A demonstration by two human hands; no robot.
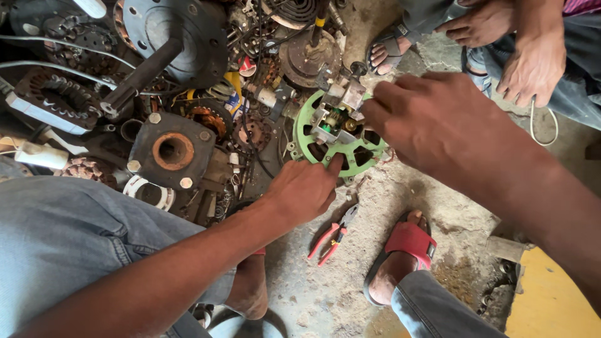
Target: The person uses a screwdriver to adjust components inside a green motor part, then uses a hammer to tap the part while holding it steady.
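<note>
Left hand presses its fingertips down on the near rim of the green spoked motor housing, fingers curled together on it. Right hand reaches in from the housing's right side, its fingers pinched on the grey metal bracket sitting on top of the housing. That housing lies on the gritty concrete floor. Just nearer than it lie red-handled pliers. Left of it sits a rusty square bearing plate. Beyond it, another person's hands rest by sandalled feet
</note>
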